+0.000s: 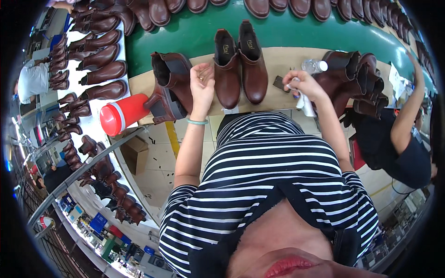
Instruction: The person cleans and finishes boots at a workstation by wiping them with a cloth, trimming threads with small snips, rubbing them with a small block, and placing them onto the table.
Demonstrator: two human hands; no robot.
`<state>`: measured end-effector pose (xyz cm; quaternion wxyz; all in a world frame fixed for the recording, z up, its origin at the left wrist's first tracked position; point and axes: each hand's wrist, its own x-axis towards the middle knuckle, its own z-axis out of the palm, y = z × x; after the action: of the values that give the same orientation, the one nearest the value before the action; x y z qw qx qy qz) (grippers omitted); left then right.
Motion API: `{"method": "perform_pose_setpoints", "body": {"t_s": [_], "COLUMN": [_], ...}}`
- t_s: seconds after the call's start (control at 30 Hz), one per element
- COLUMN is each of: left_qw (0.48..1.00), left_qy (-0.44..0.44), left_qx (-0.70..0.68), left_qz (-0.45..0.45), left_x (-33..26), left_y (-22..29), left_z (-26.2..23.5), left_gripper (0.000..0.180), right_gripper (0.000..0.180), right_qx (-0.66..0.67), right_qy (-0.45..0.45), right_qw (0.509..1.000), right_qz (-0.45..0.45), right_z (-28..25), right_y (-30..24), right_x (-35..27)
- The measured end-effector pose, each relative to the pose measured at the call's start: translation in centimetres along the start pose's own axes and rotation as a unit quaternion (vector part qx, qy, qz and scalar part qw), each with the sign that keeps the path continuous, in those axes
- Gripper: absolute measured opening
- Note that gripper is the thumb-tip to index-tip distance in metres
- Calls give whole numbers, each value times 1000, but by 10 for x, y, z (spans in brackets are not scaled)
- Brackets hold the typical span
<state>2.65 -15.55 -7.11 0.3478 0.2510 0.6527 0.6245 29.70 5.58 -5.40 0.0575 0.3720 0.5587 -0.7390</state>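
A pair of brown leather ankle boots (241, 74) stands upright side by side in front of me, toes toward me. Just left of the pair is my left hand (202, 78), palm turned inward, fingers loosely curled and apart, nothing seen in it. It is close to a second brown boot pair (172, 76), one of which lies on its side with the sole edge showing. My right hand (302, 87) pinches a crumpled white cloth (306, 105) that hangs below the fingers. Beside that hand lies a small dark flat piece (279, 83), partly covered.
A clear plastic bottle (314, 66) lies near more brown boots (340, 74) at right. A red container (123, 114) is at the left edge of the bench (199, 55). Shoe rows line the green surface (185, 34) and left rack (121, 51). A co-worker's arm (408, 111) is at right.
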Motion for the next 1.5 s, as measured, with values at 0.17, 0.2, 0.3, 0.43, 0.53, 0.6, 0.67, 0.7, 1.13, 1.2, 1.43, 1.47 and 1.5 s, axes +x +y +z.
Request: {"method": "perform_pose_setpoints", "body": {"t_s": [0.17,0.2,0.3,0.43,0.53,0.6,0.67,0.7,1.13,1.2,1.43,1.47,1.5], "left_qw": [988,983,969,981,988,990,992,992,949,835,802,803,860], "left_qy": [10,14,11,27,46,43,45,43,63,106,-9,-8,-36], "left_qx": [148,182,247,191,146,134,117,121,274,424,579,578,509], "left_qz": [-30,-26,-8,0,26,16,-1,-1,146,334,144,145,16], "left_x": [-13,-12,-4,7,10,13,15,16,8,9,94,102,110], "left_y": [-20,-22,-22,-20,-17,-27,-32,-34,3,40,51,55,61], "left_z": [19,24,36,51,62,58,54,51,63,86,114,117,119], "left_gripper": [79,84,93,87,63,60,53,53,67,64,33,33,32], "right_gripper": [28,32,44,58,67,76,81,83,65,66,54,49,45], "right_qx": [12,0,-18,36,-89,-185,-227,-295,-466,-423,-170,-63,45], "right_qy": [17,16,34,74,141,179,178,164,134,150,197,159,117], "right_qw": [1000,1000,998,986,963,912,909,904,834,848,869,922,956], "right_qz": [-8,-21,-56,-147,-210,-318,-303,-261,-263,-283,-420,-347,-266], "right_z": [28,33,43,55,64,74,89,93,112,104,90,79,68], "right_y": [27,24,21,18,12,20,12,3,-19,-9,17,17,16], "right_x": [15,16,23,34,34,42,42,34,50,53,64,64,64]}}
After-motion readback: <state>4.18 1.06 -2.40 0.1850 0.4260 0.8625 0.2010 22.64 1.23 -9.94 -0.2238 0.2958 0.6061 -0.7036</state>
